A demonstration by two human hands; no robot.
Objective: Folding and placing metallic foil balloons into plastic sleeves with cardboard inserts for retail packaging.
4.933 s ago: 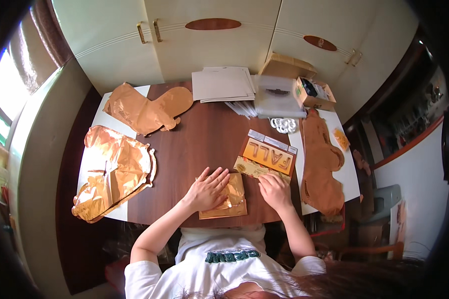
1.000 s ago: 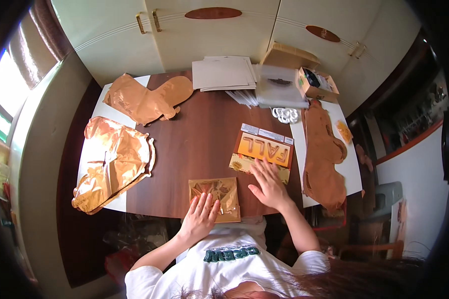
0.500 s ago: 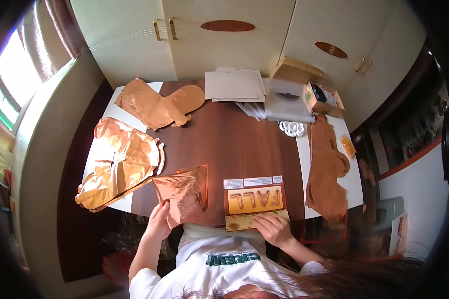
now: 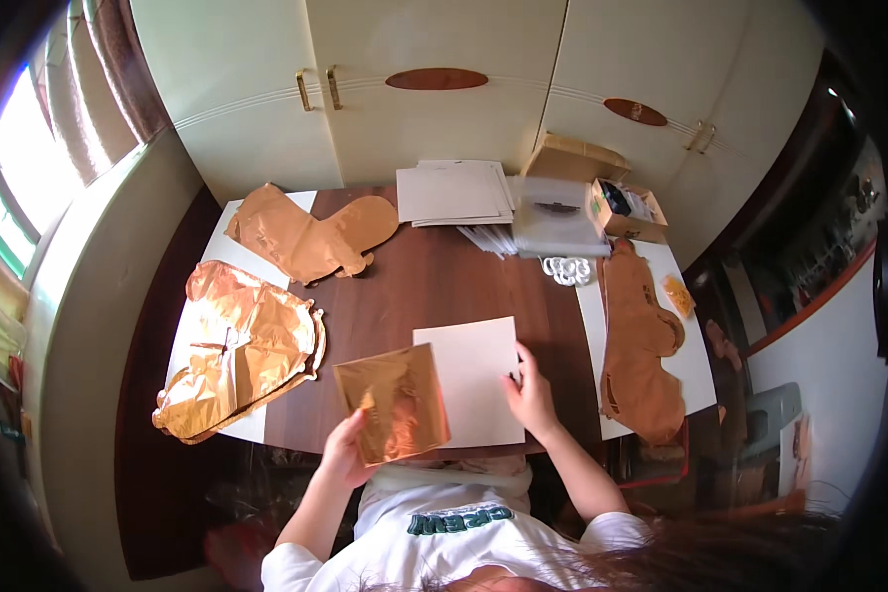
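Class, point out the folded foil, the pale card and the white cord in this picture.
Folded foil [image 4: 395, 402], head view: middle of its front.
Pale card [image 4: 480, 383], head view: its bare middle.
White cord [image 4: 566, 271], head view: middle of the bundle.

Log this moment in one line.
left hand: holds copper foil packet | right hand: at right edge of pale card | packet: overlaps card in view

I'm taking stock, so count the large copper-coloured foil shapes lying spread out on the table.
3 visible: the far-left shape, the near-left shape and the right-side shape. More may lie hidden beneath these.
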